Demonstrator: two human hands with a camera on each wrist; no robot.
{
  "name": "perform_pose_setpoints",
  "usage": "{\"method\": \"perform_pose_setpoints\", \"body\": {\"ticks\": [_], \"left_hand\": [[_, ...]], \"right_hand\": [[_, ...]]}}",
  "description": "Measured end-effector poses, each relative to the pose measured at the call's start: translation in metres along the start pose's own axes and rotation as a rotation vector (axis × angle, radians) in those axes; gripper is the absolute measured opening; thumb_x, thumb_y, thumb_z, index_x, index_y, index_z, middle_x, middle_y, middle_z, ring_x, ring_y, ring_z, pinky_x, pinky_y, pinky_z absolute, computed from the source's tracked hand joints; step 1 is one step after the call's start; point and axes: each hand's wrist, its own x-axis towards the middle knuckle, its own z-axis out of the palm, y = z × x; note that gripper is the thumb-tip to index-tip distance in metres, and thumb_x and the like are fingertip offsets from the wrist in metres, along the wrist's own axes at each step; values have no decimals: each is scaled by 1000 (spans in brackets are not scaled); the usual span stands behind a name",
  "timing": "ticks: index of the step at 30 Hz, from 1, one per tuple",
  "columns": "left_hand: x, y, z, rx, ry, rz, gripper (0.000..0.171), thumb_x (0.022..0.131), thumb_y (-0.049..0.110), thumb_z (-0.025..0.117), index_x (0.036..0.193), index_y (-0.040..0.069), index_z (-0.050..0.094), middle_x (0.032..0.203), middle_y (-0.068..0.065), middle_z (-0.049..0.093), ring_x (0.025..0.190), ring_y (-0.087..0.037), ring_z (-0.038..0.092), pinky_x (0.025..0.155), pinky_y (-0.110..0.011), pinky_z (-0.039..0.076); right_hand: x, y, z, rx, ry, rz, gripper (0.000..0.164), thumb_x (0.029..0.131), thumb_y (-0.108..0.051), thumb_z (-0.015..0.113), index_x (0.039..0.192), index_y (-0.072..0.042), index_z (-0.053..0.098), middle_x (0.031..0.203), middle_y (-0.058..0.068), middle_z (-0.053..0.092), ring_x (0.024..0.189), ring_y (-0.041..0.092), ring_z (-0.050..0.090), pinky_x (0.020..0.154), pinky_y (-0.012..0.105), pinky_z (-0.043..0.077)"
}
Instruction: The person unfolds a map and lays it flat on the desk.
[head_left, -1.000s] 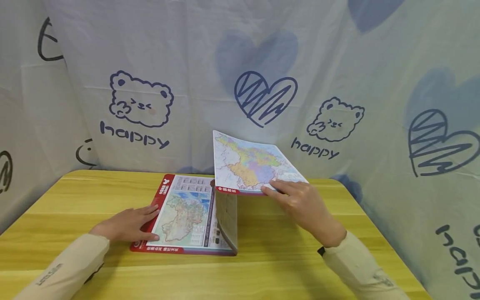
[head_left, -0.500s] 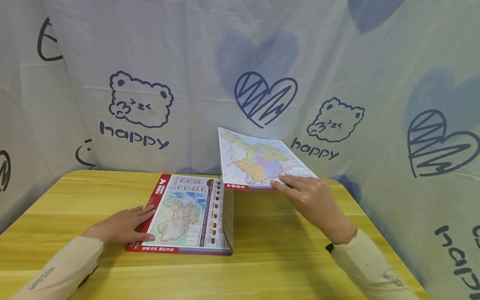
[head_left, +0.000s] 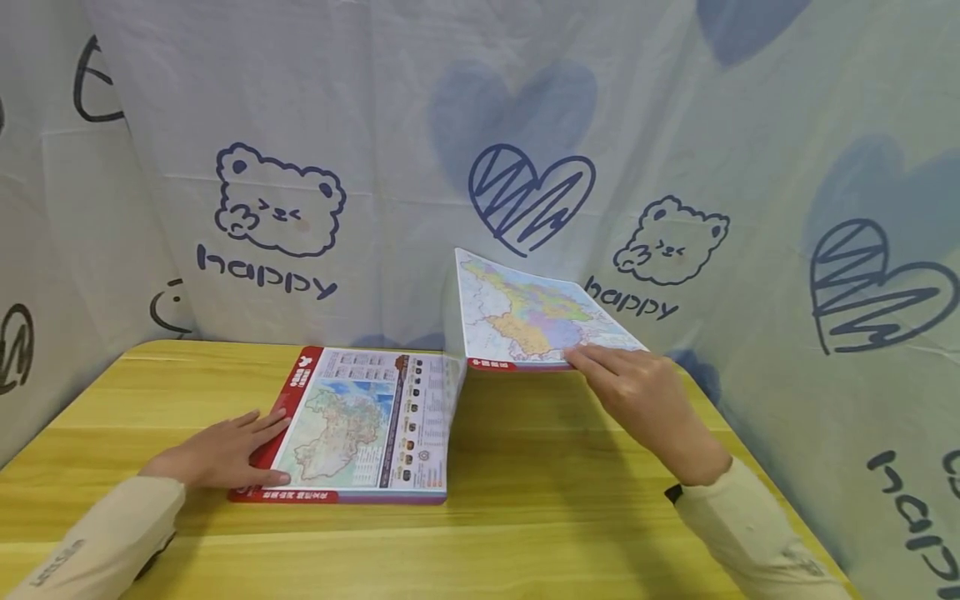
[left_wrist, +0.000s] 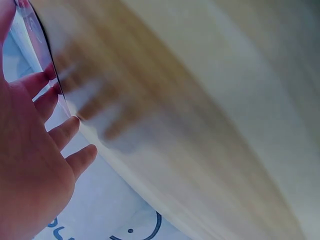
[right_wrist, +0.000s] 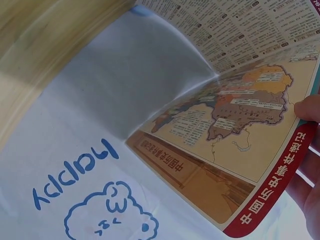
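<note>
A folding map (head_left: 341, 437) with a red border lies partly on the wooden table, its left panel flat. The right panel (head_left: 517, 321), printed with a colourful map, is raised and tilted above the table, joined to the flat part by a fold. My left hand (head_left: 206, 454) rests with spread fingers on the red left edge. My right hand (head_left: 641, 404) pinches the near right edge of the raised panel. In the right wrist view the panel's underside (right_wrist: 240, 112) shows a brown map, with the thumb (right_wrist: 308, 107) pressed on its margin.
The yellow wood-grain table (head_left: 525, 533) extends around the map. A pale cloth (head_left: 405, 108) printed with bears and hearts hangs behind the table and along both sides. The left wrist view shows blurred finger reflections on the tabletop.
The flat part of the map has slid left together with my left hand. My right hand has moved right and slightly up with the raised panel, so the fold has spread wider.
</note>
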Motion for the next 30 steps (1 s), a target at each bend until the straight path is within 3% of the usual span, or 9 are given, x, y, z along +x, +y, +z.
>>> {"method": "perform_pose_setpoints", "body": {"ticks": [4,7,11,17,24,27,30], "left_hand": [[-1,-3,-2,-29,2,-7,97,76,64,66,142,-3,43,146,-28,36,129,-57,29,101,-72,22],[-1,-6,-3,-60,-1,-18,100,73,63,69,141,-6,42,145,-31,36,129,-58,27,101,-73,17],[-1,-10,-5,-101,-23,-36,104,71,62,72,142,-7,40,144,-33,34,129,-60,24,102,-73,16],[-2,-15,-6,-161,-37,-56,104,71,58,74,142,-8,38,145,-33,31,129,-61,21,98,-74,23],[-8,-22,-7,-194,-37,-68,104,71,56,76,143,-8,36,146,-34,29,129,-61,19,97,-75,25],[-11,-25,-9,-218,-36,-66,105,70,54,78,143,-9,35,145,-35,28,128,-62,18,96,-74,26],[-14,-29,-11,-237,-34,-62,105,70,52,79,143,-10,35,145,-36,27,128,-63,16,96,-74,28]], "right_hand": [[-4,4,-2,-14,7,3,20,92,-4,64,110,1,70,97,14,73,75,30,71,56,42,57],[-6,6,-4,-18,16,8,29,103,-16,48,110,-1,71,97,13,73,75,30,70,57,43,57],[-8,7,-6,-16,28,7,28,102,-16,49,109,-1,72,98,13,72,76,31,70,59,45,57],[-11,9,-11,-32,35,10,26,100,-17,53,108,-2,73,100,13,72,76,32,70,59,45,56],[-18,13,-15,-38,46,17,19,91,-11,66,106,-4,74,99,13,72,75,32,70,59,47,56],[-22,15,-16,-37,51,22,24,98,-19,57,103,-5,75,97,12,72,74,32,70,58,46,56],[-26,16,-17,-37,57,39,45,104,-31,39,102,-5,76,95,12,73,72,32,70,56,46,56]]}}
